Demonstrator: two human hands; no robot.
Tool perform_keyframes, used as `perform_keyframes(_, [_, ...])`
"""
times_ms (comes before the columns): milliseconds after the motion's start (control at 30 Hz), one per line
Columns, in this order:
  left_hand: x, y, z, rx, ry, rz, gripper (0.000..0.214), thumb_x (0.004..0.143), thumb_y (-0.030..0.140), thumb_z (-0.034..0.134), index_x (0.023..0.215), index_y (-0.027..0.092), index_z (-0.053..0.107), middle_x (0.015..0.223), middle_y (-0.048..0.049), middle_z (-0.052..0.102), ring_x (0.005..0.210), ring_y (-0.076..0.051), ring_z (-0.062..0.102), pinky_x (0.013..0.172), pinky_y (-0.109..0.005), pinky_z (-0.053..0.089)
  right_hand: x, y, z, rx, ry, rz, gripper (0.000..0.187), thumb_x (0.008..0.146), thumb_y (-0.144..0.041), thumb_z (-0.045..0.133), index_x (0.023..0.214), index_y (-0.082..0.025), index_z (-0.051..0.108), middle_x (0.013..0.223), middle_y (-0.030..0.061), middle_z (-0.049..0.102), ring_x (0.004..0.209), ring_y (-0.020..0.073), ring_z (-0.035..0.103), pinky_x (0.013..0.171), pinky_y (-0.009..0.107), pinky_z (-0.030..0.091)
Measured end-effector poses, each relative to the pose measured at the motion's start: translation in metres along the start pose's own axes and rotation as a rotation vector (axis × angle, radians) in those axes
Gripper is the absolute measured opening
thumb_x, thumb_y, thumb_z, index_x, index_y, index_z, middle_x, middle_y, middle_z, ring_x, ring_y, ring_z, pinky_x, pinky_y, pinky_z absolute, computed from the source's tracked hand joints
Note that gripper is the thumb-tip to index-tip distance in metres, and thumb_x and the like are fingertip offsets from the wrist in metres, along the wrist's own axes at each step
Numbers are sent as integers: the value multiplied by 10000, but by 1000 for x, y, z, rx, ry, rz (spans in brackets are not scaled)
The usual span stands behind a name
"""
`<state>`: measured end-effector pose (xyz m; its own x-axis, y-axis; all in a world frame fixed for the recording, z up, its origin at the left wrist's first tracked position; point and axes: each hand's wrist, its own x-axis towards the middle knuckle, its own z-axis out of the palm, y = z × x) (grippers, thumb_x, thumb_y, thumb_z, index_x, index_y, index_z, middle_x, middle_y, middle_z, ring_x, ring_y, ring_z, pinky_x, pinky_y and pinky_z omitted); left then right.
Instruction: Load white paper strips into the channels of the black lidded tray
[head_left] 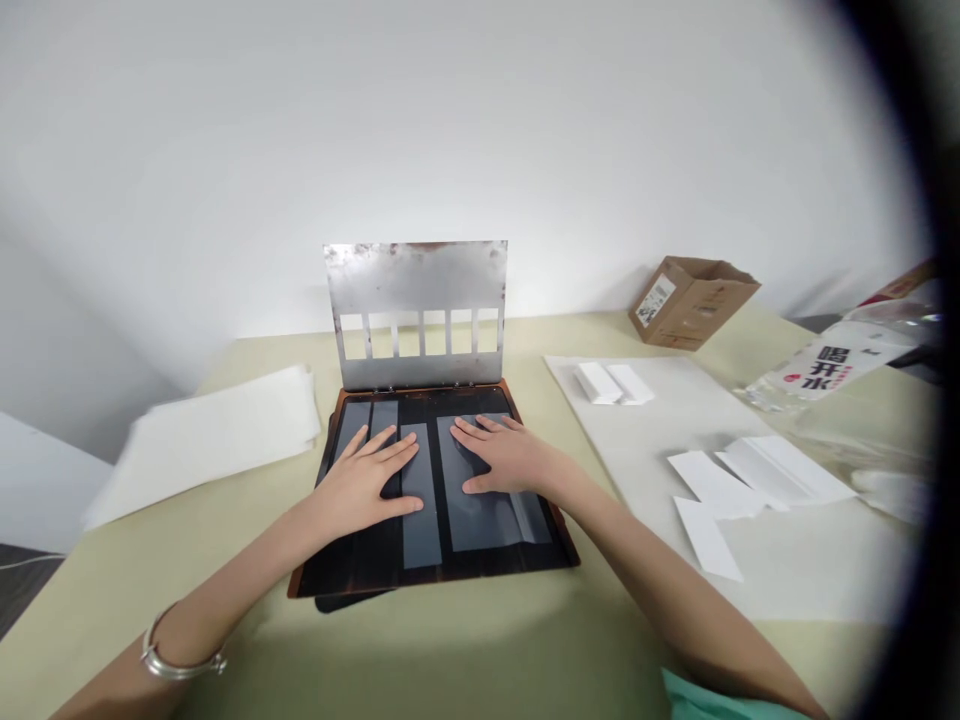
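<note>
A flat black board [375, 560] with a rust-brown edge lies on the table in front of me. Hinged to its far side, a metal plate [416, 278] with a row of rectangular cut-outs stands upright. Translucent grey-blue film sheets lie on the board: a narrow strip [421, 540] in the middle and a wider sheet [480, 530] at the right. My left hand [367, 485] rests with fingers spread over the left part of the board, its thumb touching the narrow strip. Flat on the wider sheet, my right hand [506, 460] also has its fingers apart.
Left of the board lies a stack of white sheets [217, 430]. A white mat [600, 440] on the right bears small white stacks [607, 383] and loose white strips [750, 475]. Behind it stands a cardboard box [690, 305], with a printed plastic bag [832, 360] further right.
</note>
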<state>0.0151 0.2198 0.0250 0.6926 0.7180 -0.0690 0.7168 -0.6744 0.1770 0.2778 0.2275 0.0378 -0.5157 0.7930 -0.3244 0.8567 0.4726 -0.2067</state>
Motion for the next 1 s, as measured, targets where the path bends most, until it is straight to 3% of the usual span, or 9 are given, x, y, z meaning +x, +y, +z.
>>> perform_keyframes(333, [23,-25,0,7,32,41,615,890,530,550,1403,240,373,1540,-99,213,1402,-345,213,1128,-617,191,-2,9,-1,8,-13,-51,664,880,-503,570,1443,-251,323,1561,93,171,1415,353,160,1124,622,116])
perform_keyframes(533, [29,-37,-2,17,39,16,592,896,504,555,1394,233,384,1499,-105,296,1384,-341,252,1119,-622,206,0,7,-2,44,33,-73,679,881,-502,571,1450,-245,305,1557,102,180,1405,349,198,1121,615,147])
perform_keyframes(1000, [35,-50,4,-3,13,22,587,902,469,559,1406,245,360,1513,-102,262,1376,-340,262,1117,-616,217,4,5,2,66,98,-84,620,896,-492,553,1425,-241,350,1545,102,209,1394,343,225,1116,611,168])
